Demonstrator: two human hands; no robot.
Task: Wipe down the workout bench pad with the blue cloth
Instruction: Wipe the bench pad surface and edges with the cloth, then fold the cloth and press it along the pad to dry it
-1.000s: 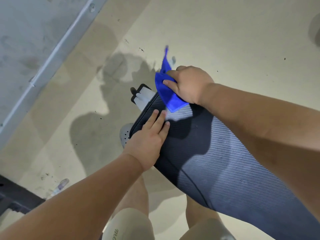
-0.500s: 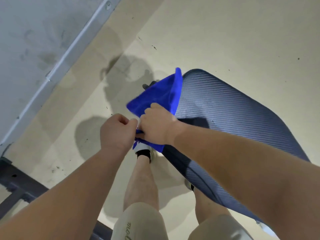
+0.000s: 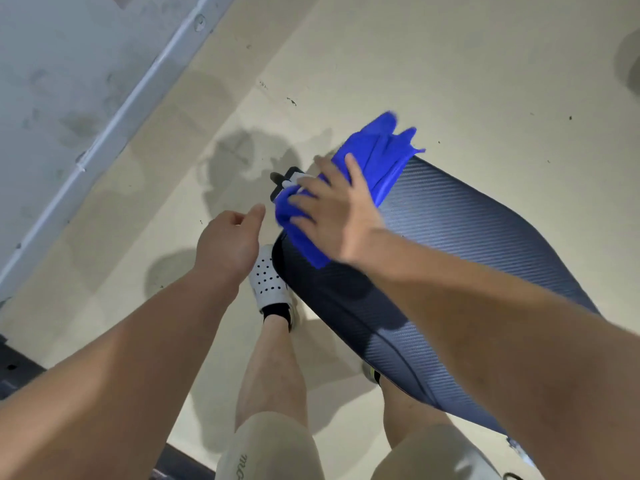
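Two hands are in view, but only one of them works. Our right hand (image 3: pixel 332 216) lies with spread, nearly straight fingers on the blue cloth (image 3: pixel 381 161), so its grip is open: it presses the cloth flat and does not clutch it. Our left hand (image 3: pixel 228 244) hangs just beside the pad's end, above the floor (image 3: pixel 450 64), with fingers loosely curled and holding nothing. The cloth is bunched on the rounded end of the bench pad (image 3: pixel 467 237), partly under the palm and partly reaching past the pad's edge. The risk, as we judge it, is this: nothing pinches the cloth, so a fast stroke could let it slip from under the palm or fall off the edge to the floor. The loose folds may also pass over the surface without real contact and leave strips not wiped. The left hand does not steady the pad, so a hard push might rock it. The pad's long axis runs from upper left to lower right in the picture. Its rounded end points to the upper left, close to a white shoe (image 3: pixel 268 282).
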